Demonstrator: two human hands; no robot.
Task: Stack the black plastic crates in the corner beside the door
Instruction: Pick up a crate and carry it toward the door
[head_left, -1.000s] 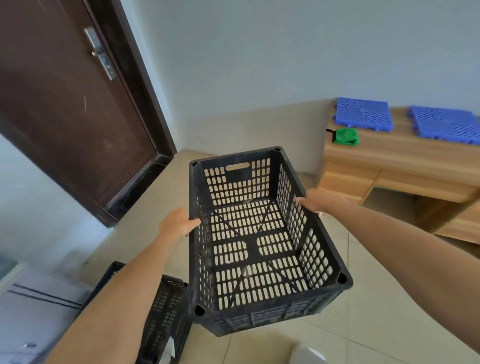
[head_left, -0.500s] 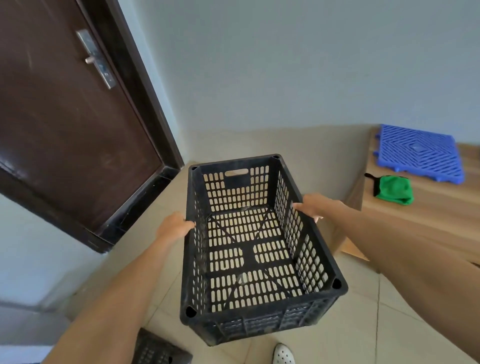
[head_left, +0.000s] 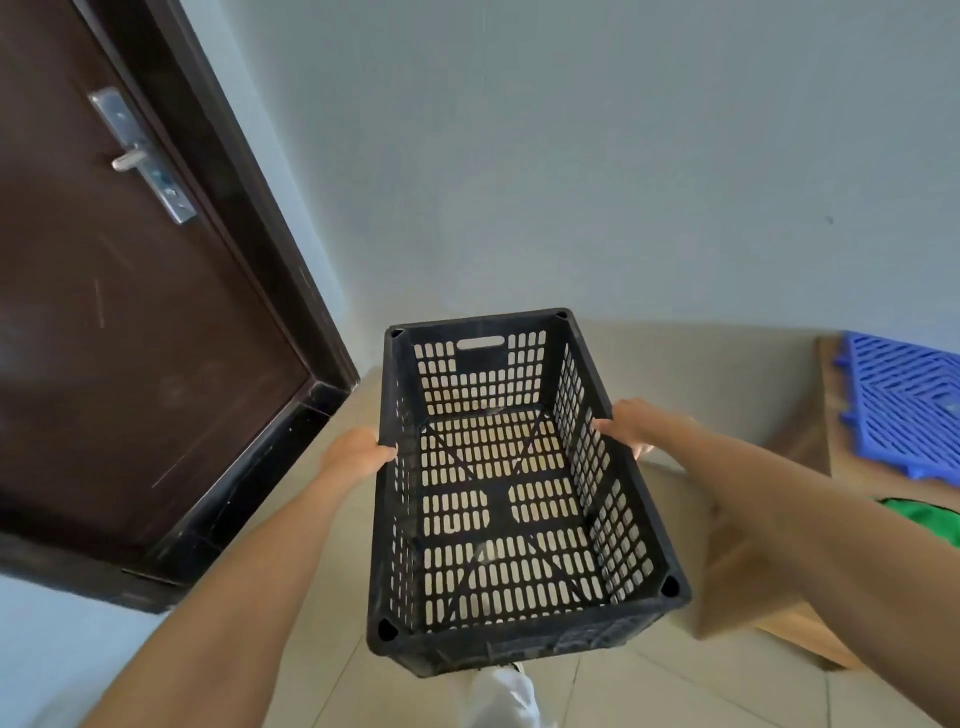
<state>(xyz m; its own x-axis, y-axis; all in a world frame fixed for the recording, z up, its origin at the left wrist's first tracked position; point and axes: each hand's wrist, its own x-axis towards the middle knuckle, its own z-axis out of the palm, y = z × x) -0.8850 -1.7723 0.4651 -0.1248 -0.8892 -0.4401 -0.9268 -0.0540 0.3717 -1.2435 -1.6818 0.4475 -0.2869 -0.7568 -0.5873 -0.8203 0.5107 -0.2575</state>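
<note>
I hold a black plastic crate (head_left: 511, 639) with slotted walls and floor in the air in front of me, its open top up and its far end towards the wall. My left hand (head_left: 353, 454) grips the crate's left rim. My right hand (head_left: 631, 423) grips the right rim. The floor corner (head_left: 374, 379) lies just beyond the crate's far left end, beside the dark brown door (head_left: 119, 322), and looks bare. No other crate is in view.
A wooden cabinet (head_left: 810, 431) stands against the wall at the right, close to my right forearm. On it lie a blue plastic grid tile (head_left: 904, 405) and a green cloth (head_left: 930, 519). A white shoe (head_left: 501, 696) shows under the crate on the beige tiled floor.
I have come closer to the corner with the crate. The door and wall loom larger, the cabinet has slid to the right edge, and the second crate on the floor has left the view.
</note>
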